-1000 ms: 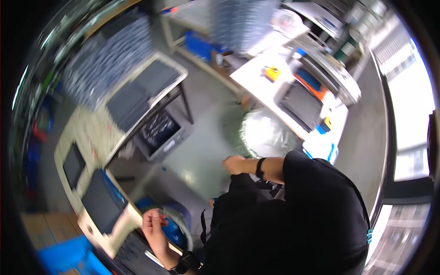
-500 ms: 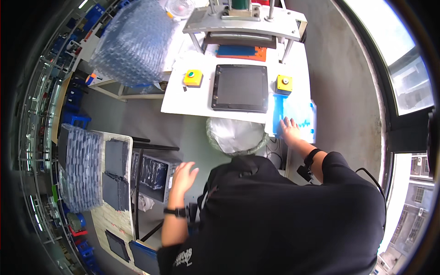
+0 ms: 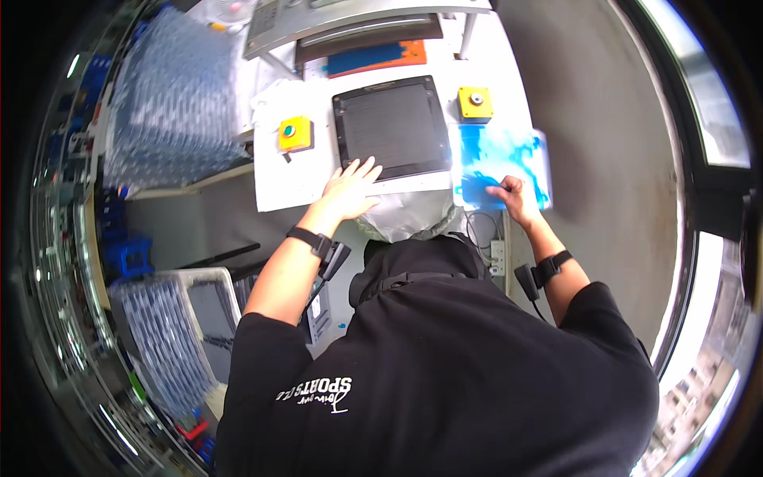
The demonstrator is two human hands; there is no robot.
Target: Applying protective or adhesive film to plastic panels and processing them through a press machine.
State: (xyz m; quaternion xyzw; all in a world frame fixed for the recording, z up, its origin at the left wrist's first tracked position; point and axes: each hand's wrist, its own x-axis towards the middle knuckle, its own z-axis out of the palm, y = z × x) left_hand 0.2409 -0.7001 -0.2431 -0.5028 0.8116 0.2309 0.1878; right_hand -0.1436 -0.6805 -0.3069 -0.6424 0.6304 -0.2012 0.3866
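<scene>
My left hand point(image 3: 348, 192) lies with its fingers spread at the near left corner of a flat black rectangular panel in a black frame point(image 3: 391, 123). The fingertips reach the frame's edge, and nothing is held in them. Over at the table's right front corner, my right hand point(image 3: 518, 202) is closed, thumb and fingers pinching a glossy blue film sheet point(image 3: 478, 189). That sheet lies on a translucent stack, partly washed out by glare. A strap with a small black device circles each wrist.
Yellow push-button boxes flank the panel, one with a green button point(image 3: 295, 133), one with a grey button point(image 3: 475, 104). Behind stands a metal press point(image 3: 366, 20) over an orange and blue pad point(image 3: 377, 57). A lined bin point(image 3: 401, 219) sits under the table's front edge. Bubble wrap point(image 3: 175, 99) fills the left.
My left hand has come up from beside the side stand to the panel's near corner. My right hand's fingers, stretched over the blue sheet before, are now closed on it. My view has shifted.
</scene>
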